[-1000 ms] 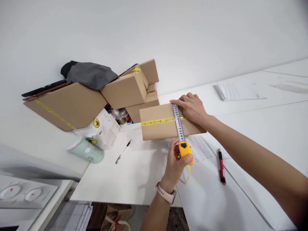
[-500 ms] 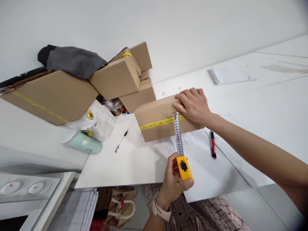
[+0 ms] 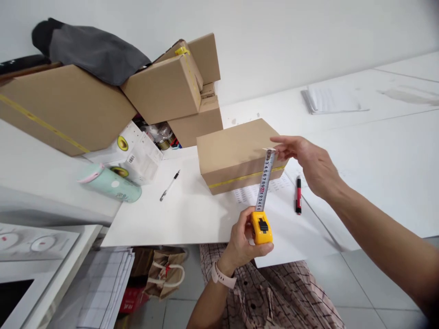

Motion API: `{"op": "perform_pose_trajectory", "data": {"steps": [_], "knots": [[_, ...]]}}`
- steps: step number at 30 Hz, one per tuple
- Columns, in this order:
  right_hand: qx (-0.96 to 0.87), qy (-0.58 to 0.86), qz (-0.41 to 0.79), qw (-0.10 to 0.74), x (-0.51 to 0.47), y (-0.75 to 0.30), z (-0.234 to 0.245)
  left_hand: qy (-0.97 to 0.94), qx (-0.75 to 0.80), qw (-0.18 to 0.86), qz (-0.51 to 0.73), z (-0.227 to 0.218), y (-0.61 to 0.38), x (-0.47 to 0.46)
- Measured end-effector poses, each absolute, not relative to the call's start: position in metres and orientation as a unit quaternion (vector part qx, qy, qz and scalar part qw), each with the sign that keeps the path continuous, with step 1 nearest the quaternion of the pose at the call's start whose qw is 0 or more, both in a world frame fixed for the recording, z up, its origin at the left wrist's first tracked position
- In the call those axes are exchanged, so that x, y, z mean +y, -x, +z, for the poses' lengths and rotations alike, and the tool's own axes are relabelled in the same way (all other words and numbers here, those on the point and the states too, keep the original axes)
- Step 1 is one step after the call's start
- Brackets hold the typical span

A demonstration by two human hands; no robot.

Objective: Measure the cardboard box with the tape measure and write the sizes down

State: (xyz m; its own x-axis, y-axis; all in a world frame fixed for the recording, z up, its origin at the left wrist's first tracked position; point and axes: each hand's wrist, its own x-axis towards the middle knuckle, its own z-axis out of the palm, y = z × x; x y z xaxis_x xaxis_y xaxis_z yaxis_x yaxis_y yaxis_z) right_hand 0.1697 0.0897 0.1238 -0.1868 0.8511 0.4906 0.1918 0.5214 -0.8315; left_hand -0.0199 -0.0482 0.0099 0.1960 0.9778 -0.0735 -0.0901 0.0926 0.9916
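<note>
My left hand (image 3: pixel 244 237) is closed around a yellow tape measure (image 3: pixel 261 227), held above the table's near edge. Its steel blade (image 3: pixel 265 180) runs up and away to the near right corner of a brown cardboard box (image 3: pixel 236 147) with a yellow tape band. The box rests on the white table (image 3: pixel 192 214), partly on a printed sheet (image 3: pixel 254 194). My right hand (image 3: pixel 310 162) hovers at the box's right end, its fingertips pinching the blade's tip. A watch sits on my left wrist.
A pile of cardboard boxes (image 3: pixel 161 87) with a grey cloth (image 3: pixel 92 50) stands at the back left. A mint bottle (image 3: pixel 111 183), white packets (image 3: pixel 137 155), a black pen (image 3: pixel 169 185) and a red marker (image 3: pixel 298 194) lie around. Papers (image 3: pixel 331 100) sit far right.
The box has been tipped over, so its yellow band now runs along the near side. My right hand came off the box top and took the blade's tip. The tape measure pulled back towards me.
</note>
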Motion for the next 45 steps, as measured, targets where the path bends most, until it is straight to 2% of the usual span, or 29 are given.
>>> {"op": "perform_pose_trajectory", "data": {"steps": [4,8,11,14,18,22,24,27,30,32,36,39,41,43,45], "knots": [[-0.672,0.364,0.383,0.519,0.080,-0.167,0.140,-0.513,0.441,0.585,0.447,0.012,0.020,-0.050],[-0.633,0.364,0.388,0.562,0.068,-0.169,0.133,-0.531,0.424,0.585,0.444,0.009,0.021,-0.052],[-0.600,0.392,0.375,0.588,0.046,-0.170,0.110,-0.534,0.414,0.582,0.452,0.005,0.020,-0.053],[-0.575,0.444,0.369,0.580,0.018,-0.164,0.074,-0.537,0.422,0.568,0.460,0.004,0.019,-0.053],[-0.580,0.517,0.338,0.532,-0.013,-0.153,0.029,-0.571,0.434,0.536,0.446,0.005,0.020,-0.053],[-0.618,0.545,0.264,0.501,-0.018,-0.158,0.017,-0.589,0.437,0.524,0.433,0.006,0.023,-0.052],[-0.628,0.590,0.196,0.469,-0.004,-0.171,0.020,-0.594,0.443,0.522,0.423,0.006,0.025,-0.051],[-0.631,0.695,0.087,0.334,0.032,-0.197,0.019,-0.621,0.446,0.495,0.414,0.005,0.026,-0.050],[-0.653,0.730,0.063,0.191,0.066,-0.218,0.009,-0.646,0.446,0.464,0.411,0.003,0.027,-0.048],[-0.680,0.713,0.066,0.157,0.078,-0.225,0.001,-0.654,0.446,0.456,0.407,0.002,0.027,-0.048],[-0.695,0.675,0.141,0.202,0.074,-0.228,0.005,-0.672,0.442,0.443,0.396,0.004,0.027,-0.047],[-0.620,0.630,0.345,0.317,0.059,-0.230,0.026,-0.690,0.431,0.441,0.380,0.006,0.028,-0.047],[-0.555,0.546,0.490,0.391,0.050,-0.231,0.039,-0.701,0.416,0.439,0.378,0.007,0.029,-0.046],[-0.524,0.475,0.566,0.425,0.045,-0.228,0.046,-0.710,0.402,0.436,0.379,0.007,0.029,-0.045],[-0.522,0.449,0.583,0.431,0.045,-0.218,0.044,-0.715,0.397,0.432,0.381,0.007,0.029,-0.043]]}}
